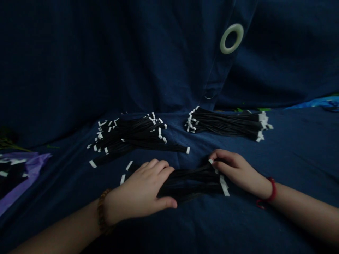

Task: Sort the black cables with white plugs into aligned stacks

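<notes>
A loose bunch of thin black strips with white ends (pixel 196 180) lies on dark blue cloth in front of me. My left hand (pixel 144 187) rests palm down across its left part, thumb spread from the fingers, hiding much of the strips. At the bunch's right end, my right hand (pixel 233 167) pinches the white end (pixel 211 161) of a black strip between thumb and fingers. Farther back on the left is an untidy pile of similar strips (pixel 129 132), some sticking out sideways. A tighter bundle of the same strips (pixel 227 121) sits at the back right.
Dark blue cloth (pixel 201 225) covers the surface and also hangs behind. A pale ring (pixel 232 38) is on the hanging cloth. At the left edge, a purple wrapper (pixel 37 165) holds more black strips with white ends. Something bright blue (pixel 315 103) lies at the far right.
</notes>
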Tool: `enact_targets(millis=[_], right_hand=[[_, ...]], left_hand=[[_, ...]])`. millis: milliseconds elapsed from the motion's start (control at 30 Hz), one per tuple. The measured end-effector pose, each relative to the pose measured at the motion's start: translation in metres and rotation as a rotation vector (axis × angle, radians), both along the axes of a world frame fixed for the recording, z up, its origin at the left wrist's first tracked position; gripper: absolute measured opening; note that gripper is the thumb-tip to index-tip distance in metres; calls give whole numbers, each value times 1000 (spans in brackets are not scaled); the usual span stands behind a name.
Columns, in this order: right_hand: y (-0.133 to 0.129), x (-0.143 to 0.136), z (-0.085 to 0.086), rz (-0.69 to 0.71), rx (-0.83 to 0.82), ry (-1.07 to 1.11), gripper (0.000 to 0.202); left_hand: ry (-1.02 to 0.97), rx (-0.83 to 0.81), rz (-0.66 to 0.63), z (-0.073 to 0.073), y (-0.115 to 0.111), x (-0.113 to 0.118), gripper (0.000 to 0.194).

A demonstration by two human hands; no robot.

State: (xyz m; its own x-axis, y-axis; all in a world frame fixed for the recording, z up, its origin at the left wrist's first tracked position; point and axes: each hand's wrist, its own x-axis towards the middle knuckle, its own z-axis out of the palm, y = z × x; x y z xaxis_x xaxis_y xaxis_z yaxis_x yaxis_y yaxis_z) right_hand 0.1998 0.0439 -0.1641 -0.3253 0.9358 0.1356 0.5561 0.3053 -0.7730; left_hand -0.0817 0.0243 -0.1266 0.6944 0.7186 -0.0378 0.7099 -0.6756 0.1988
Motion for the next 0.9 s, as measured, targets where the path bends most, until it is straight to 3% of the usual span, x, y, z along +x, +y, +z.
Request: enact_targets(millis=[100, 267, 433, 533, 633, 767, 900], right_hand=[[3, 2, -1, -8, 44, -50, 17], [3, 8, 20, 171, 106, -202, 17], [-32, -14, 41, 205, 509, -486, 35], [-63, -44, 29, 236, 707, -575, 58], [-79, -68, 6, 169, 820, -662, 60], [-75, -76, -7, 185, 734, -737, 51], [-66, -69, 6, 264, 740, -783, 22]], left_hand=[[45, 9, 18, 1, -4, 2, 63], [138, 26, 54, -3, -13, 11, 27], [233, 250, -62, -17, -25, 17, 17], [282, 400, -116, -25, -34, 18, 24], [266, 529, -132, -27, -39, 21, 27], [234, 555, -179, -22, -43, 25, 24], [206, 496, -175, -15, -45, 29, 21]])
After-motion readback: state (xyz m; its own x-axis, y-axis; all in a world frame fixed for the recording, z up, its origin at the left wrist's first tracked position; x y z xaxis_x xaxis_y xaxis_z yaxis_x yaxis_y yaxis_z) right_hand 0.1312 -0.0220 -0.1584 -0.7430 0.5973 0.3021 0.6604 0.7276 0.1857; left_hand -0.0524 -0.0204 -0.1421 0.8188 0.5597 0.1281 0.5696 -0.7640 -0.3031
